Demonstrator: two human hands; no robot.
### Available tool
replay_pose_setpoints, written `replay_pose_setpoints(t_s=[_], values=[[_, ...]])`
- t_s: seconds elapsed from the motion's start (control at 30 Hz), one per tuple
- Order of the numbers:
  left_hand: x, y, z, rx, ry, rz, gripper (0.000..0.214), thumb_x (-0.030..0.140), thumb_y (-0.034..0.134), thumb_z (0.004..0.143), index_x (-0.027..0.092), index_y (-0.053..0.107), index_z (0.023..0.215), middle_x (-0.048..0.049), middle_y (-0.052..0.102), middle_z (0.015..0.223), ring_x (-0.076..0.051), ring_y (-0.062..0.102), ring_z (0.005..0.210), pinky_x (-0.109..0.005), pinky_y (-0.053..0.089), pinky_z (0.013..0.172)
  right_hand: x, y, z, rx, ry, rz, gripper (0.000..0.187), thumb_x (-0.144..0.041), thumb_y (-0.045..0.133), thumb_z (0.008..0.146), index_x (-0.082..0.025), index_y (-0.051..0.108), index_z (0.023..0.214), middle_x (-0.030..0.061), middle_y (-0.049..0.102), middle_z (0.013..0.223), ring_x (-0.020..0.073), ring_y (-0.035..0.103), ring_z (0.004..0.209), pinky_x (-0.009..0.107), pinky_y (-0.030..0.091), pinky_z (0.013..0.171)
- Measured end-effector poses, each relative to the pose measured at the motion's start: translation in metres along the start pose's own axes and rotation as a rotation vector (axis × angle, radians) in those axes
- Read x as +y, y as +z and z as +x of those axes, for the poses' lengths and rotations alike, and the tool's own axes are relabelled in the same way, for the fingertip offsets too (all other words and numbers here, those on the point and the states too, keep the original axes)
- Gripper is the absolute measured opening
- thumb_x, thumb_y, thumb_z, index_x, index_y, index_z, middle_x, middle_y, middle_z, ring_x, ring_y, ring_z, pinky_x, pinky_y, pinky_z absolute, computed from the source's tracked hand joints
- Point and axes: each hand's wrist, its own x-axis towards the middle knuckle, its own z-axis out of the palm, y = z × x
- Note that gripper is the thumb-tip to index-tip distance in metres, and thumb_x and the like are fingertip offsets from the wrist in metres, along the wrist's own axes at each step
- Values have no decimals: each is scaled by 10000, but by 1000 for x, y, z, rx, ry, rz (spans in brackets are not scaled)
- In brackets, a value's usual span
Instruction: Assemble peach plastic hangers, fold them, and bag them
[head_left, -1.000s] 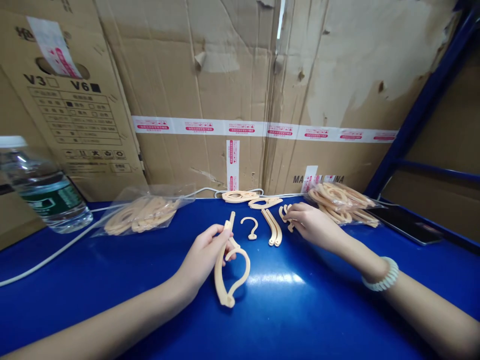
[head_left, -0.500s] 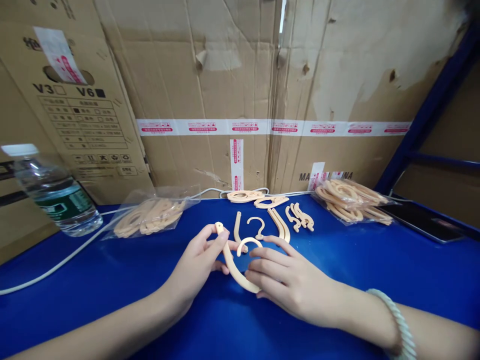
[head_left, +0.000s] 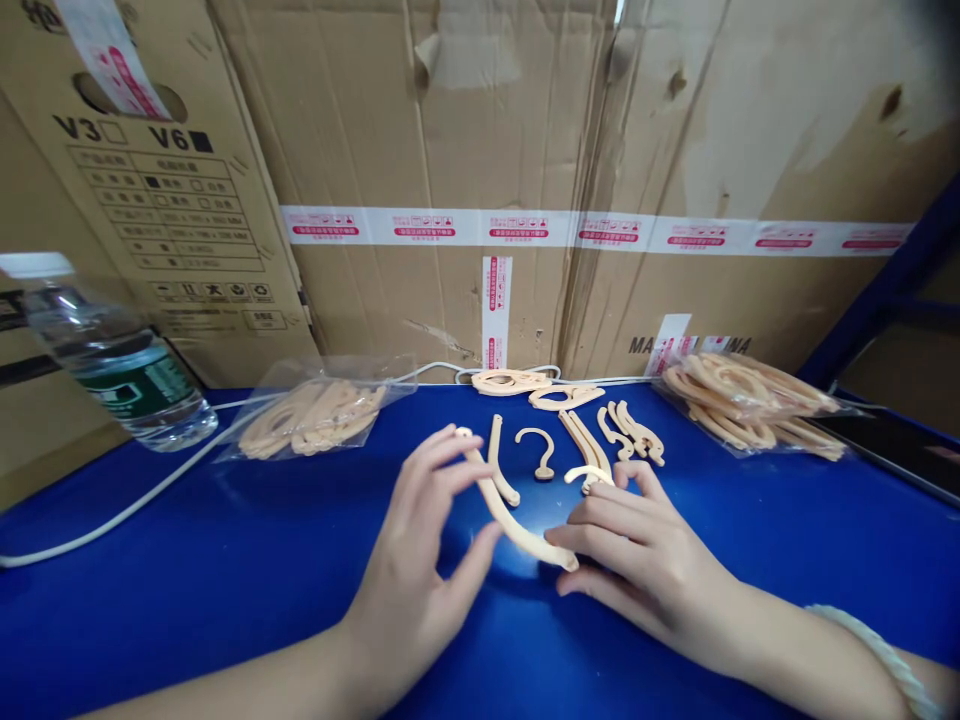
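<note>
Between my hands is a curved beige hanger arm [head_left: 517, 528], slanting from upper left to lower right. My left hand [head_left: 420, 545] has its fingers on the arm's upper part and its thumb close to the middle. My right hand [head_left: 637, 550] pinches the arm's lower end and also holds a beige hanger hook [head_left: 581, 472], whose lower part the fingers hide. Just beyond lie a single hanger arm [head_left: 495, 450], a loose hook [head_left: 546, 450] and a pair of hanger arms [head_left: 581, 435] on the blue table [head_left: 300, 560].
Several small hooks [head_left: 634, 430] lie at right. Folded hangers [head_left: 510, 381] rest at the back. Bagged hangers [head_left: 315, 415] lie at left, more bagged hangers [head_left: 742, 395] at right beside a dark phone-like slab [head_left: 892, 445]. A water bottle [head_left: 127, 370], a white cable [head_left: 127, 525] and cardboard [head_left: 420, 300] border the table.
My left fingers have opened out along the hanger arm, with the thumb now lower. My right hand has shifted, carrying the hook away from the arm. The camera view has turned slightly.
</note>
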Motion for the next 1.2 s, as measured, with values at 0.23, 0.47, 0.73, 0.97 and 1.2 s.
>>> replay_pose_setpoints(t_s=[0.23,0.47,0.73,0.97,1.2], values=[[6,5,-6,-169,370,255,189,186,504,981,184,581,1154,-120,523,1419,-324,305,1429,-607,171,1162,-12,4,-1,48,-1,34,285,-365,453,1019,-161,613,898,-2,597,738,151,491,693,333,264,751],[10,11,-3,-312,437,155,237,165,365,1035,174,551,888,11,665,780,-155,628,722,-477,353,1081,-17,6,-3,82,-16,32,350,-410,476,1004,-159,642,825,-19,555,664,150,480,688,347,257,802],[12,11,0,-393,453,247,286,168,346,1018,159,522,792,-31,579,736,-190,488,623,-343,421,602,-18,4,-1,72,17,81,329,-416,518,988,-164,623,804,-28,547,654,145,491,681,335,254,783],[12,7,-2,-384,453,143,293,111,342,1002,167,522,778,2,573,701,-156,442,594,-311,318,597,-18,6,0,11,96,263,225,-404,649,918,-197,651,830,-53,590,665,119,514,642,323,259,770],[4,-8,12,-264,551,72,313,85,327,1016,176,558,825,-5,657,783,-137,543,672,-316,384,757,-6,4,-3,109,143,309,206,-408,696,879,-205,663,876,-40,591,655,140,514,644,340,305,756]])
